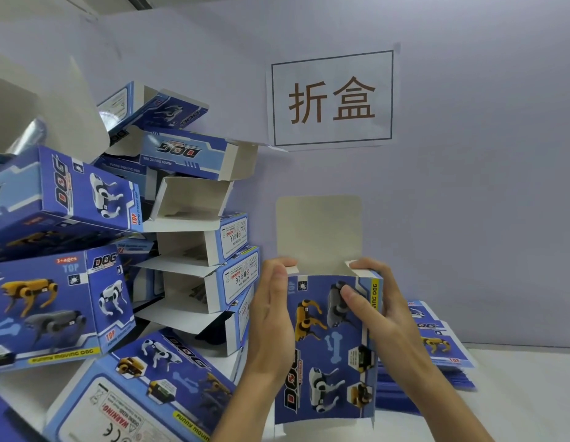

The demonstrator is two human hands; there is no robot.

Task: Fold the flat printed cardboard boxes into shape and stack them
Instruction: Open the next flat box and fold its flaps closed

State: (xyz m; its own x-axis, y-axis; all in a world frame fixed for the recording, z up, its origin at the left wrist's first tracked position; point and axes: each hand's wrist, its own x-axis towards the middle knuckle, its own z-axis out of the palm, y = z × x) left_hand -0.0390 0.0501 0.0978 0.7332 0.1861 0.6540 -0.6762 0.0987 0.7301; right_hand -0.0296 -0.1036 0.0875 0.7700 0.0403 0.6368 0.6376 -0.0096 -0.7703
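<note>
Blue box (328,346) printed "DOG", its plain top flap upright; left hand (271,317) flat against its side, right hand (373,301) gripping the opposite edge; wall sign (331,98) reads "折盒".

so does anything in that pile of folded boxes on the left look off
Yes. The pile of folded boxes is haphazard: boxes tilt at different angles, several lie upside down, and many top flaps hang open. The flat stack behind the right hand looks neat.

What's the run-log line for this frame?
step: shaping box | left hand: flat on side | right hand: gripping top corner | lid flap: up | flat stack: right | folded pile: left
</note>
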